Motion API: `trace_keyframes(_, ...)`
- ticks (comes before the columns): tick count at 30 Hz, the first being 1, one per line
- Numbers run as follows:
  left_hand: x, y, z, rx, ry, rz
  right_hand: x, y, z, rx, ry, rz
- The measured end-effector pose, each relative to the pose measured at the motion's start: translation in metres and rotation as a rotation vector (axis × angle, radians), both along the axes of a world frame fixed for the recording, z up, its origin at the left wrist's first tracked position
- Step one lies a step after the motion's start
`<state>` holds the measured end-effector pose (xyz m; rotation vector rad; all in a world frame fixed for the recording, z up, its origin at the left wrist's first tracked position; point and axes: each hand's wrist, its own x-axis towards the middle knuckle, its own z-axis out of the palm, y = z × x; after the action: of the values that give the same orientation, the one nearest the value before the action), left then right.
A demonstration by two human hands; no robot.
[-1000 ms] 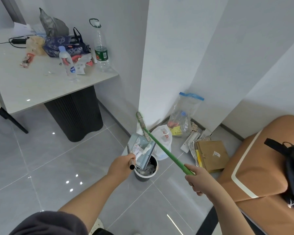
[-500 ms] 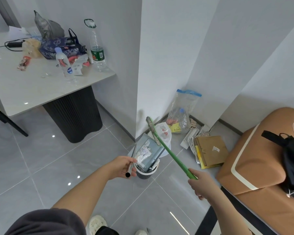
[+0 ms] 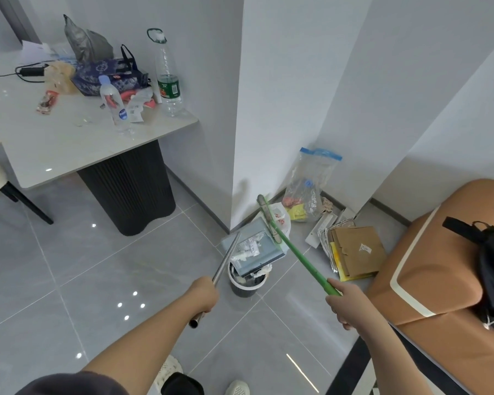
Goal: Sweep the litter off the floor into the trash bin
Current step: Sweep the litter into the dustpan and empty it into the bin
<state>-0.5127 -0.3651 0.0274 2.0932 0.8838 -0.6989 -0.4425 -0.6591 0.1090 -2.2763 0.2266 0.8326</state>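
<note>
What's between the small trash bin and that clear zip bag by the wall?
Head view: the dustpan tipped over the trash bin, the broom head at its edge, then a white plastic bag before the zip bag.

The floor point(image 3: 69, 280) is laid in glossy grey tiles. The dustpan handle point(image 3: 225, 260) is made of bare metal, the broom handle point(image 3: 303, 261) of smooth green plastic. The cardboard box point(image 3: 357, 249) is finished matt.

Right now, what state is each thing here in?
Trash bin, upright, trash inside.
Dustpan, tilted over the trash bin, litter on it.
Broom, head against the dustpan.
Left hand, grips the dustpan handle.
Right hand, grips the broom handle.
Tall bottle, upright.
Small bottle, upright.
</note>
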Motion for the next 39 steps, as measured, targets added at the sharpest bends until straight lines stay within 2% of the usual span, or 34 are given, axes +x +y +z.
trace_keyframes(7, -0.016, 0.005, 0.000, 0.152, -0.021, -0.255, 0.006, -0.005, -0.004, -0.047, -0.028, -0.047)
trace_keyframes(15, -0.032, 0.004, -0.005, 0.224, -0.072, -0.373, 0.007, -0.012, -0.005, -0.094, -0.028, -0.041)
trace_keyframes(28, -0.042, 0.015, -0.009, 0.383, -0.103, -0.419, 0.006, -0.011, -0.013, -0.105, -0.028, -0.034)
trace_keyframes(39, -0.044, 0.020, -0.006, 0.419, -0.107, -0.395, 0.009, -0.005, -0.020, -0.069, 0.010, -0.038)
